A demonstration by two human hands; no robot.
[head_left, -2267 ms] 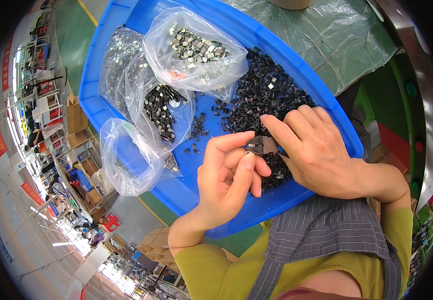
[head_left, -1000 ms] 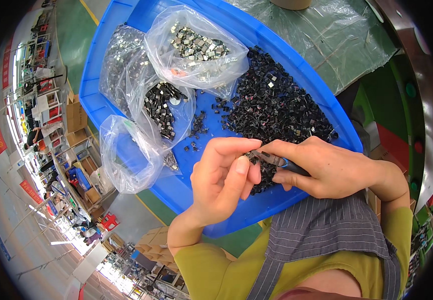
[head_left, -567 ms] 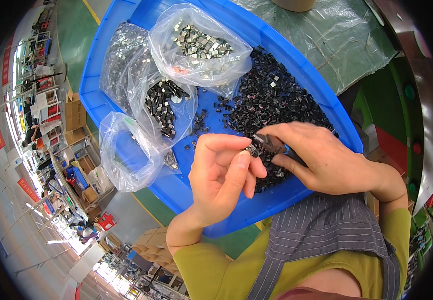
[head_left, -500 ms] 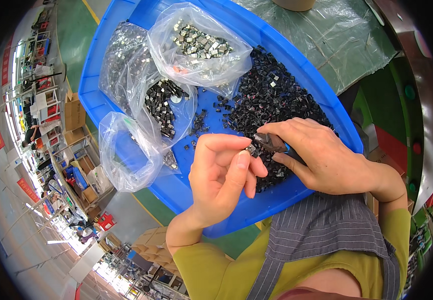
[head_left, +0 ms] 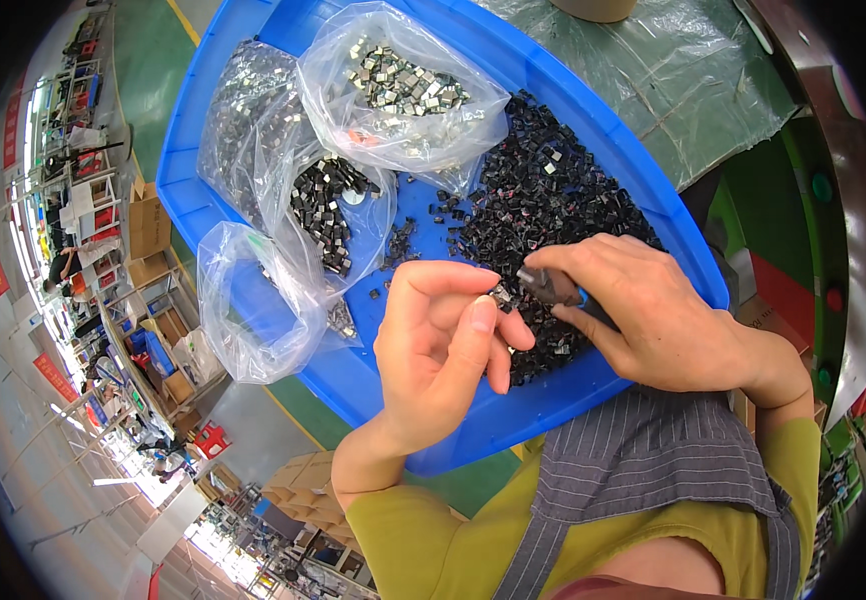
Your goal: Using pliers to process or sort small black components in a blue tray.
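Toward the left of a blue plastic tray (head_left: 181,172), a loose clear plastic bag (head_left: 253,310) is slumped; beside it a bag of black pieces (head_left: 321,215) is laid, and farther back a bag of silvery pieces (head_left: 408,85). The left hand (head_left: 428,345) is held upright over the tray's near part, its palm turned rightward and its fingers curled; by its grip a small dark-and-silver piece (head_left: 502,297) is pinched at the tips of thumb and forefinger. Just right of that piece, apart from it, the head of the pliers (head_left: 553,287) is pointed leftward. The pliers are clasped in the grip of the right hand (head_left: 643,312), which is held back-upward, knuckles bent. Beyond both hands, a pile of black pieces (head_left: 553,200) is spread.
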